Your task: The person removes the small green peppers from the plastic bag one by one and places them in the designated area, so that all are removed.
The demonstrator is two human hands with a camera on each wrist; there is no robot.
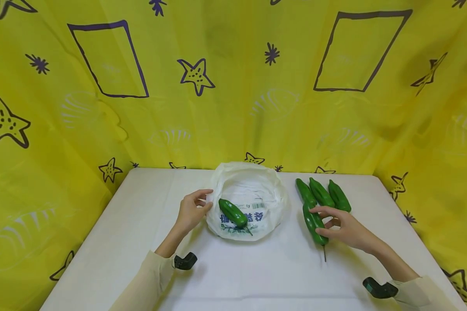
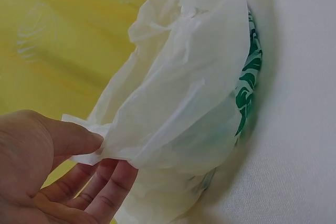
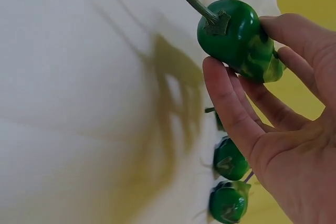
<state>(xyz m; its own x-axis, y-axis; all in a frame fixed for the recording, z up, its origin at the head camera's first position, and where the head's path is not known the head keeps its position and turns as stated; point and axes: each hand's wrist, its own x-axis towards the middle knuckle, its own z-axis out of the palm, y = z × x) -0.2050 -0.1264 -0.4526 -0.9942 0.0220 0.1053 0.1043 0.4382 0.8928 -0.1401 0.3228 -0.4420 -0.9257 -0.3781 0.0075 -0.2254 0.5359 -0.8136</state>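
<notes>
A white plastic bag (image 1: 274, 190) stands with its mouth rolled open near the middle of the table. One green pepper (image 1: 232, 212) lies inside it, stem toward the front. My left hand (image 1: 191, 209) pinches the bag's left rim between thumb and fingers, as the left wrist view shows at the rim (image 2: 107, 140). To the right, my right hand (image 1: 344, 226) holds another green pepper (image 1: 313, 222) between thumb and fingertips, its stem pointing to the front. The right wrist view shows that pepper (image 3: 228, 38) raised off the table, its shadow falling beside it.
Three more green peppers (image 1: 321, 193) lie side by side at the back right, just beyond the held one. The white table (image 1: 233, 276) meets a yellow patterned curtain (image 1: 233, 116) at the back and on both sides.
</notes>
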